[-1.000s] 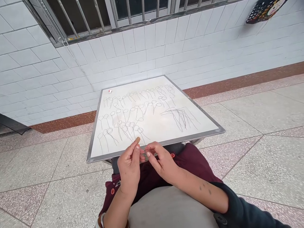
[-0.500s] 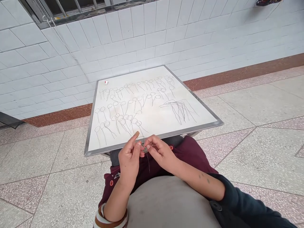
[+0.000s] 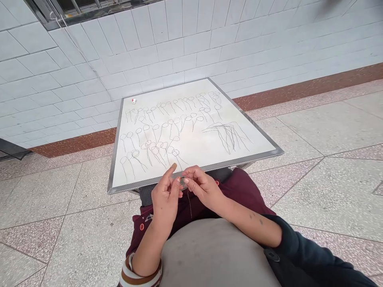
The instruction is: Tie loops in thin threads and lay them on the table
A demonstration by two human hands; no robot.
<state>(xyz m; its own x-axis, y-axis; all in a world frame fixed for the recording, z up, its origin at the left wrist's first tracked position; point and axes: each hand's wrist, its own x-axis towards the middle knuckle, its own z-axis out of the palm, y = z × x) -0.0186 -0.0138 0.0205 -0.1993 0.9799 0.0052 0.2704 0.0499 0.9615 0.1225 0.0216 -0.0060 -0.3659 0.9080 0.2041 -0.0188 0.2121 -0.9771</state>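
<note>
Just in front of the table's near edge, my left hand (image 3: 166, 195) pinches a small grey-green piece (image 3: 182, 181), its index finger sticking up with a tan covering on the tip. My right hand (image 3: 205, 189) meets it from the right, thumb and fingertips closed on a thin wire (image 3: 189, 204) at that piece. One end of the wire hangs down over the dark red clothing. The fingers hide most of the piece and how the wire runs round it.
On the white table (image 3: 197, 157) lie rows of looped wires (image 3: 155, 127) with long tails. A bundle of bent, unlooped wires (image 3: 227, 133) lies at the right. A small red-and-white item (image 3: 134, 101) sits at the far left corner, near the tiled wall (image 3: 167, 52).
The fingertips of my right hand have shifted on the small piece, and the wire arc that stood above the hands no longer shows. The view has moved slightly.
</note>
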